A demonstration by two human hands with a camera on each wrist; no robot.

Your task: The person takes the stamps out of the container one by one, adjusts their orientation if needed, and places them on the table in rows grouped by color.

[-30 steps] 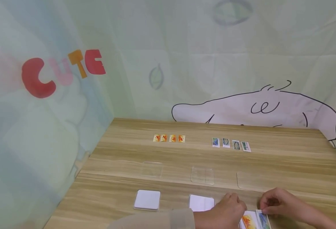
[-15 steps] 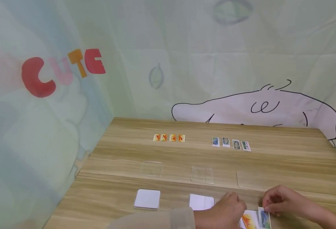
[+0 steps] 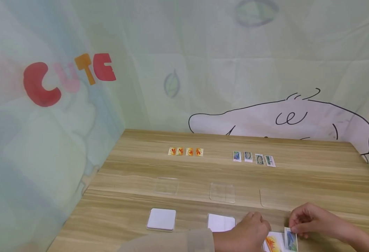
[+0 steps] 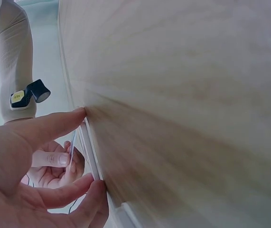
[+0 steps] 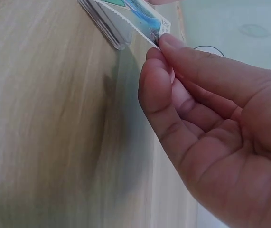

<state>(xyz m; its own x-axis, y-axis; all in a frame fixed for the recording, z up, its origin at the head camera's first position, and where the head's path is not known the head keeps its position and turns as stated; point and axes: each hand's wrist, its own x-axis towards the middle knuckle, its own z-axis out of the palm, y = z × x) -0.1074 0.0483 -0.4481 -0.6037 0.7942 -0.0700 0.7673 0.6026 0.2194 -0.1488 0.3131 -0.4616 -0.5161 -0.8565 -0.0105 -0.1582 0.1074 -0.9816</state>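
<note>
My right hand [image 3: 314,222] pinches a blue-green postage stamp [image 3: 291,240] by its upper corner, between thumb and fingers. Perforated edges show on this stamp [image 5: 147,21] in the right wrist view, where it is tilted up at the right side of a thin clear case [image 5: 107,23]. My left hand [image 3: 250,229] steadies that case, thumb on one end and fingertips on the other, as the left wrist view shows its side edge [image 4: 88,147]. An orange stamp [image 3: 274,242] lies on the case's white insert beside the blue-green one. The frame's bottom cuts off the case's near part.
Two more clear cases with white inserts, a left one [image 3: 161,219] and a middle one [image 3: 221,223], lie to the left. Behind are clear lids [image 3: 222,193]. Farther back stand rows of orange stamps [image 3: 189,152] and blue-green stamps [image 3: 248,156] on the wooden table [image 3: 134,168].
My right hand has shifted slightly right and away from me, carrying the blue-green stamp's upper end with it. The left hand stays in place.
</note>
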